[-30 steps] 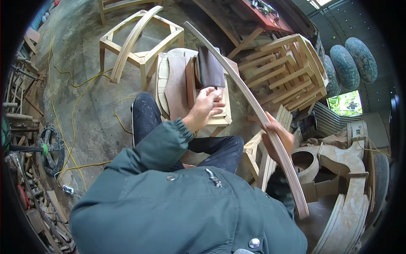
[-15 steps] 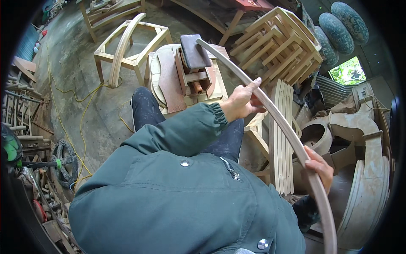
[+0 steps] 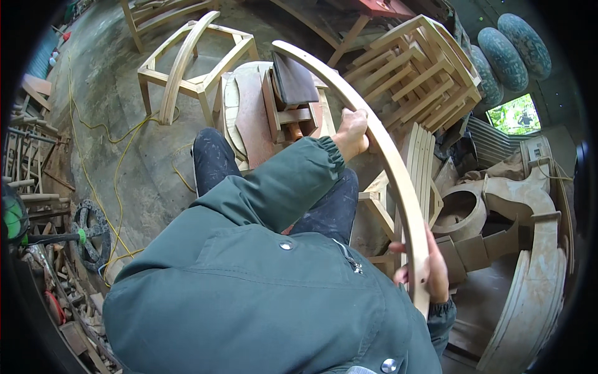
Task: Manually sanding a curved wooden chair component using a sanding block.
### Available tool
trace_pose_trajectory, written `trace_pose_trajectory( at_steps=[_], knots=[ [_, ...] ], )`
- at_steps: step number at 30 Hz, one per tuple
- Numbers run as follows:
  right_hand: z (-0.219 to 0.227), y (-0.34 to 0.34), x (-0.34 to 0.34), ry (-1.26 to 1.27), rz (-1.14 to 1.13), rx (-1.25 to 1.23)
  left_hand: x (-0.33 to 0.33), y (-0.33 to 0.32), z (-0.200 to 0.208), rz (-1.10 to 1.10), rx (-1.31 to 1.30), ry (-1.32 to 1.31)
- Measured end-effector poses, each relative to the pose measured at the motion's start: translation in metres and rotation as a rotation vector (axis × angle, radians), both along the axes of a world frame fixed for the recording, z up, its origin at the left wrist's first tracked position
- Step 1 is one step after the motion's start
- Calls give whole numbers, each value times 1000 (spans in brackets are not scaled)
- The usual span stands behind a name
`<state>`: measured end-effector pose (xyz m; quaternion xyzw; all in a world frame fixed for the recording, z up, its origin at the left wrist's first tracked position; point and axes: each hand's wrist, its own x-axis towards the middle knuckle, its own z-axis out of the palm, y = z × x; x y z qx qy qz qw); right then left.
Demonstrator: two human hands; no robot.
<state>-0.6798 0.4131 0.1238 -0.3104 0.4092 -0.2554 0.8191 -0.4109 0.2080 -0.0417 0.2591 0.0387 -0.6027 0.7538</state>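
Observation:
A long curved wooden slat runs from the workstand down toward my right side, with small holes near both visible ends. My left hand is closed on its left edge, at the upper half. Lower down, my right hand wraps round it, with fingertips showing on its left side. Beyond my left hand, the slat's far end passes over the edge of a dark flat pad on a wooden stand. The slat's lower end is hidden near my jacket.
A wooden frame with a curved piece leaning on it stands at the left. Stacked wooden frames stand at the far right. Several pale slats lie beside my right leg. A yellow cable crosses the floor. Large carved wooden parts fill the right.
The slat has rolled, so its broad pale face with the holes now shows. My right hand has come inward to the left. My left hand has closed more fully on the slat.

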Motion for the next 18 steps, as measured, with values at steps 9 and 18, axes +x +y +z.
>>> trace_pose_trajectory(
  at_steps=[9,18],
  knots=[
    [-76,-74,69,473,258,-299,64,-15,-39,-113,77,-79],
    [-176,-241,282,418,361,-673,83,118,-71,-196,113,-60]
  ],
)
